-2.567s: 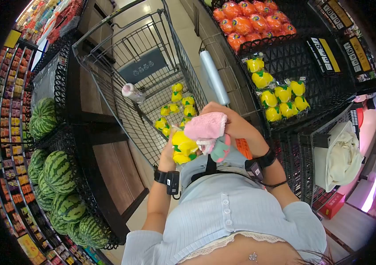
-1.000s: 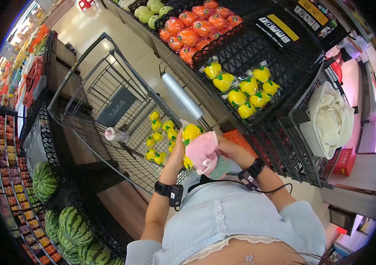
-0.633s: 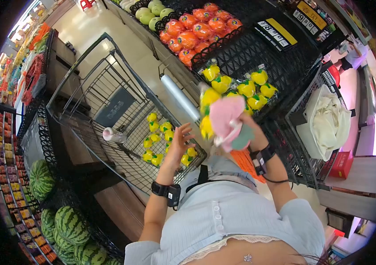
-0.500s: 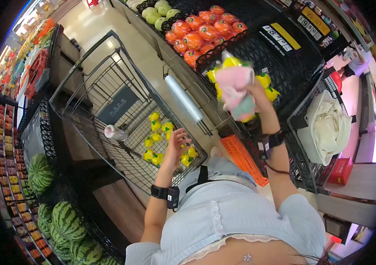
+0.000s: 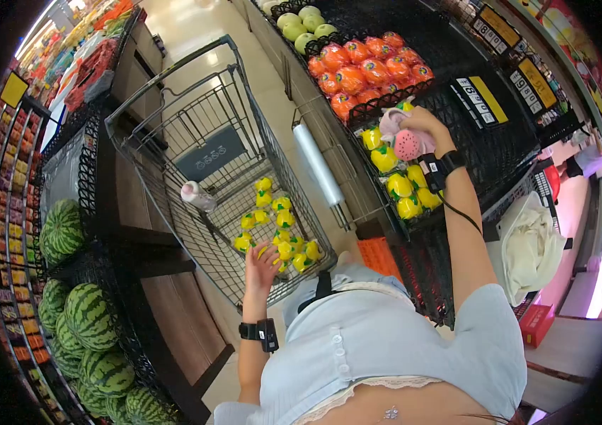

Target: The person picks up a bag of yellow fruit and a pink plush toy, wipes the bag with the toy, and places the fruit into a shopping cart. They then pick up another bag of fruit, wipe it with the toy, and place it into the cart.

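My right hand [image 5: 427, 126] is closed on a pink cloth [image 5: 405, 144] with a dotted strawberry-like patch. It rests over the display's yellow fruits in printed wrap [image 5: 384, 159], which show on its near side; whatever lies beneath the cloth is hidden. My left hand [image 5: 262, 268] holds nothing, fingers apart, over the near end of the shopping cart [image 5: 209, 154]. Several more yellow wrapped fruits [image 5: 283, 217] lie in the cart just beyond that hand. A pale roll-shaped item with a pink end [image 5: 197, 196] is also in the cart, farther left.
Orange wrapped fruits [image 5: 375, 69] and green melons [image 5: 306, 27] fill the display's far part. A plastic bag roll [image 5: 318, 164] hangs between cart and display. Watermelons [image 5: 92, 315] are stacked on the left. At right, a white bag [image 5: 527, 248] sits in a black crate.
My right hand has lowered the pink cloth onto the yellow fruits at the display. My left hand has shifted left and nearer to me. The whole view has turned slightly.
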A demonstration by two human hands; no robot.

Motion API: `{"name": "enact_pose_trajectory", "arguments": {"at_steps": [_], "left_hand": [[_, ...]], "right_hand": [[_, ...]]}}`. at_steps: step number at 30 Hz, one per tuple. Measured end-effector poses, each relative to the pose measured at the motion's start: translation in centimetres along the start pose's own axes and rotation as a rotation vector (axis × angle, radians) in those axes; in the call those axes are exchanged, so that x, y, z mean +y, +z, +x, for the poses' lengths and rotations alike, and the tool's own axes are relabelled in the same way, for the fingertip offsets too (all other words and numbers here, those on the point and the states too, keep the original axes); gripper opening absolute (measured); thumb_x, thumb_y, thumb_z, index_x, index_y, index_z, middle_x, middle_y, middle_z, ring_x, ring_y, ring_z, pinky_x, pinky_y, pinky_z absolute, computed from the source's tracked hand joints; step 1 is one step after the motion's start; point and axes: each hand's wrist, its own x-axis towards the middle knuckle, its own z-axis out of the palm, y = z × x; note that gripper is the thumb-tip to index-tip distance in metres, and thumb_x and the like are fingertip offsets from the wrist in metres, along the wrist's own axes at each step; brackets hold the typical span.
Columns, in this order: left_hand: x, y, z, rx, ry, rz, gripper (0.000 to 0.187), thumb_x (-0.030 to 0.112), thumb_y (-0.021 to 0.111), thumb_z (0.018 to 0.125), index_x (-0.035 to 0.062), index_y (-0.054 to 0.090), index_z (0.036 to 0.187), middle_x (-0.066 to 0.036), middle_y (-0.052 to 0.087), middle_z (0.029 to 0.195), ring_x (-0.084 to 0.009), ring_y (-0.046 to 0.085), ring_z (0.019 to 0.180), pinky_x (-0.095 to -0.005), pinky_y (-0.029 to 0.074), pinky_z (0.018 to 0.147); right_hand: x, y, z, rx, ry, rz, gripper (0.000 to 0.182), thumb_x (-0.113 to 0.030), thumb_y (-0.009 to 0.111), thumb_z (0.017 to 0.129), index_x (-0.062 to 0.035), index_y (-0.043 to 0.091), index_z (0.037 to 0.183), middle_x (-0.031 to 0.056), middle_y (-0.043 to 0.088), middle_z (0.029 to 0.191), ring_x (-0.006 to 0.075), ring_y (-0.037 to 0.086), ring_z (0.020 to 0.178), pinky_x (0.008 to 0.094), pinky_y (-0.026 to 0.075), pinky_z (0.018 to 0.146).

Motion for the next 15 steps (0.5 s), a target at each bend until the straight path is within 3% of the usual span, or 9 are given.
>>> {"name": "enact_pose_trajectory", "arguments": {"at_steps": [1,2,6,9,15], "left_hand": [[-0.2,-0.2,-0.2,0.004,0.004,-0.015,0.042,0.042,0.033,0.091,0.0076,0.046,0.111,-0.011,0.051,0.106,-0.0183,0.051,0.091,-0.0342,0.042,0.080],[-0.4,-0.4,-0.3,0.009,0.007,-0.029,0.042,0.042,0.034,0.091,0.0074,0.047,0.110,-0.010,0.050,0.107,-0.0177,0.051,0.091,-0.0335,0.042,0.081],[-1.1,-1.1,-0.7,0.071,-0.005,-0.016,0.040,0.040,0.033,0.091,0.0069,0.047,0.108,-0.010,0.051,0.104,-0.0179,0.051,0.089,-0.0332,0.042,0.080],[-0.9,-1.4,-0.8,0.114,-0.001,0.023,0.040,0.039,0.031,0.092,0.0061,0.046,0.109,-0.010,0.053,0.101,-0.0168,0.051,0.085,-0.0323,0.043,0.077],[0.3,-1.7,-0.8,0.148,0.038,0.078,0.038,0.038,0.033,0.092,0.0063,0.047,0.106,-0.009,0.055,0.097,-0.0157,0.052,0.083,-0.0318,0.043,0.077]], "right_hand": [[0.2,0.6,0.5,-0.049,0.007,-0.028,0.037,-0.028,0.064,0.057,0.0030,0.062,0.076,0.0161,0.061,0.067,0.0221,0.060,0.061,0.0328,0.044,0.055],[0.4,1.1,1.1,-0.115,0.051,-0.034,0.049,-0.036,0.066,0.052,0.0038,0.062,0.080,0.0189,0.062,0.076,0.0242,0.060,0.066,0.0339,0.045,0.057],[2.5,3.5,2.5,-0.166,0.085,0.116,0.052,-0.036,0.066,0.051,0.0061,0.062,0.082,0.0185,0.063,0.081,0.0261,0.060,0.069,0.0338,0.045,0.060],[2.2,2.6,2.0,-0.107,0.090,0.001,0.041,-0.029,0.063,0.055,0.0062,0.062,0.075,0.0180,0.061,0.069,0.0227,0.058,0.061,0.0318,0.042,0.054],[1.3,0.2,0.7,-0.111,0.124,-0.030,0.048,-0.033,0.064,0.055,0.0075,0.061,0.081,0.0214,0.061,0.079,0.0253,0.060,0.069,0.0338,0.044,0.059]]}}
